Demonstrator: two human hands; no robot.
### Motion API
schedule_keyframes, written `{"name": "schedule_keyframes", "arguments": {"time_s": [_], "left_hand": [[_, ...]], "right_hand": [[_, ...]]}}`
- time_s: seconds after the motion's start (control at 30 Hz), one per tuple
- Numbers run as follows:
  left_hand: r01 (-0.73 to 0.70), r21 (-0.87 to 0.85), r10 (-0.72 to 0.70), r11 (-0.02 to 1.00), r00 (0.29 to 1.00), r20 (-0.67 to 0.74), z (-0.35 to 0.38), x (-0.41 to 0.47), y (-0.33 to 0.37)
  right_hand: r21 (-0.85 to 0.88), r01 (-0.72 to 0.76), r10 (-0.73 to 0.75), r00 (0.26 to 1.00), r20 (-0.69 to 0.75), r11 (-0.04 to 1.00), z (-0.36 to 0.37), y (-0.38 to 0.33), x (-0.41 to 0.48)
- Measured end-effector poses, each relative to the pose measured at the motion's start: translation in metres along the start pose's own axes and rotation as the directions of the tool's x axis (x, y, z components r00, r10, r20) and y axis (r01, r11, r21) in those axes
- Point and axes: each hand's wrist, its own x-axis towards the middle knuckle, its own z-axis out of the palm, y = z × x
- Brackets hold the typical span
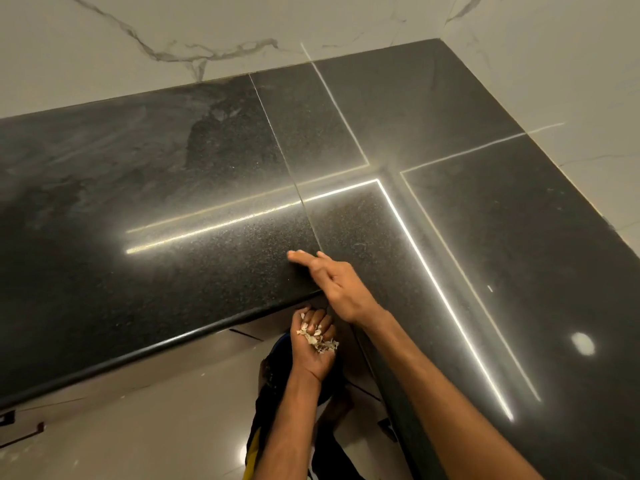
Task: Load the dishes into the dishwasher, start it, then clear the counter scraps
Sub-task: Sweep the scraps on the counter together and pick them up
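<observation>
Scraps point(318, 341) in cupped left hand point(311, 362); right hand point(334, 284) flat on counter point(173, 202), fingers point(301, 257) leftward.

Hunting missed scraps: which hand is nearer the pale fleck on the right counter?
Right. The right hand rests on the counter, left of the fleck; left hand cups scraps below the edge.

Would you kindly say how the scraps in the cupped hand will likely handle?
The scraps look thin and flaky, so probably light and easily spilled. Heaped loosely in the left hand, they may scatter if tilted.
</observation>
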Motion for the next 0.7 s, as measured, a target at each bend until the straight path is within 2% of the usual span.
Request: {"name": "schedule_keyframes", "arguments": {"time_s": [0.1, 0.17, 0.23, 0.27, 0.33, 0.37, 0.43, 0.5, 0.6, 0.7], "left_hand": [[-0.006, 0.042, 0.007, 0.999, 1.0, -0.029, 0.0, -0.009, 0.004], [-0.001, 0.054, 0.001, 0.999, 1.0, 0.0, -0.006, -0.013, 0.007], [-0.002, 0.078, -0.001, 0.997, 0.999, 0.046, -0.006, -0.02, 0.01], [0.012, 0.065, -0.019, 0.998, 0.994, 0.105, -0.007, -0.024, 0.012], [0.048, 0.07, -0.064, 0.996, 0.967, 0.246, -0.002, -0.034, 0.017], [0.055, 0.101, -0.081, 0.993, 0.955, 0.284, 0.002, -0.042, 0.021], [0.094, 0.143, -0.132, 0.985, 0.949, 0.285, 0.006, -0.05, 0.024], [0.084, 0.222, -0.137, 0.971, 0.962, 0.236, 0.015, -0.066, 0.026], [0.068, 0.308, -0.154, 0.949, 0.952, 0.265, 0.016, -0.086, 0.028], [0.081, 0.351, -0.184, 0.933, 0.945, 0.27, -0.003, -0.093, 0.031]], "right_hand": [[-0.153, 0.057, -0.016, 0.967, 0.256, 0.987, 0.006, -0.002, 0.011], [-0.114, 0.043, -0.009, 0.959, 0.284, 0.993, 0.005, -0.001, 0.0], [0.079, -0.068, 0.057, 0.989, 0.133, 0.995, 0.005, -0.002, -0.02], [0.263, -0.132, 0.133, 0.991, 0.014, 0.956, 0.006, -0.004, -0.031], [0.571, -0.11, 0.273, 0.939, -0.208, 0.814, 0.014, -0.009, -0.054], [0.64, -0.06, 0.318, 0.901, -0.296, 0.766, 0.023, -0.013, -0.064], [0.73, 0.04, 0.372, 0.841, -0.393, 0.682, 0.047, -0.021, -0.078], [0.794, 0.129, 0.414, 0.797, -0.44, 0.595, 0.074, -0.031, -0.088], [0.847, 0.265, 0.496, 0.715, -0.493, 0.46, 0.101, -0.043, -0.098], [0.848, 0.333, 0.552, 0.649, -0.523, 0.411, 0.118, -0.051, -0.103]]}}
